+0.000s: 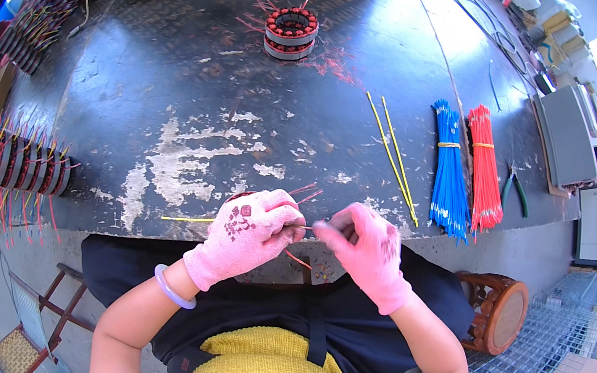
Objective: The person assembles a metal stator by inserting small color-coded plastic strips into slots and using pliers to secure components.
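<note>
My left hand, in a pink glove, is closed in a pinch on a thin wire near the table's front edge. My right hand, gloved likewise, pinches the same wire from the other side. A yellow wire sticks out to the left from behind my left hand. Fine reddish wires rise behind the fingers, and a dark red rim shows past the left knuckles; the part it belongs to is mostly hidden. An orange-red wire end hangs below the left fingertips.
Two stacked wound stator rings stand at the back. Two yellow wires lie at right, beside a blue wire bundle, a red wire bundle and green-handled pliers. A row of stators sits at left, a wooden stool at right.
</note>
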### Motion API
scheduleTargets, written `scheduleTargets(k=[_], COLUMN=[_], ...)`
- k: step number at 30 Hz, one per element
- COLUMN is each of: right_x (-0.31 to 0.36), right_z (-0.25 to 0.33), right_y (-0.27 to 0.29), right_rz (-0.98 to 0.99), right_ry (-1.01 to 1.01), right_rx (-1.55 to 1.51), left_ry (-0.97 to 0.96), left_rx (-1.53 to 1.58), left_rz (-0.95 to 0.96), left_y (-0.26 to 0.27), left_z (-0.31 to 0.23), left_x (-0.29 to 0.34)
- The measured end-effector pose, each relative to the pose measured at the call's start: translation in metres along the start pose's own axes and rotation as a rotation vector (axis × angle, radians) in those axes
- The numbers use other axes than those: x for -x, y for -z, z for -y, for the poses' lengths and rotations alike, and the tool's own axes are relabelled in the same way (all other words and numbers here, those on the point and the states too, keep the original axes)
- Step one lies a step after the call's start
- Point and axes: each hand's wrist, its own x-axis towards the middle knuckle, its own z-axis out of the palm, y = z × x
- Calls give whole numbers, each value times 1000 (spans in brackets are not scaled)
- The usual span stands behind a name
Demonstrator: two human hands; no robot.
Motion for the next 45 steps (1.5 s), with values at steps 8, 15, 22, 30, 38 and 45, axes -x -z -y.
scheduleTargets(k=[8, 15, 22, 30, 38, 45], right_x=[2, 0, -9, -9, 4, 8], right_z=[-17, -2, -2, 3, -3, -5], right_y=[-26, 1, 3, 1, -16, -17], right_rz=[-215, 438, -38, 366, -166, -157], right_ry=[470, -313, 606, -324, 583, 580], right_rx=[56, -673, 379, -520, 402, 370], left_ry=[33, 1, -27, -45, -3, 5], left_rx=[48, -7, -6, 22, -46, 13], left_rz=[37, 16, 11, 4, 3, 52], left_y=[2, 1, 2, 0, -1, 5], left_z=[-3, 1, -1, 2, -1, -2], left_x=[-4, 0, -3, -1, 2, 2])
